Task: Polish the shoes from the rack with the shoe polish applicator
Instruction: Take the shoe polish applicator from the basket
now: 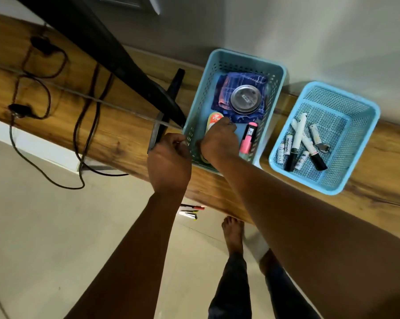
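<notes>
A light blue plastic basket (278, 88) stands on a wooden shelf (116, 134). Inside it lie a white and red shoe polish applicator (214, 119), a round metal tin (246, 99) on a blue checked cloth (229, 86), and a pink highlighter (248, 137). My right hand (220, 140) reaches into the basket and its fingers close on the applicator. My left hand (169, 161) grips the basket's near left rim. No shoes or rack are in view.
A second blue mesh basket (355, 125) with several markers sits to the right on the shelf. A black TV stand leg (169, 107) and cables (44, 97) lie left of the basket. Pens (191, 210) lie on the tiled floor near my bare foot (233, 236).
</notes>
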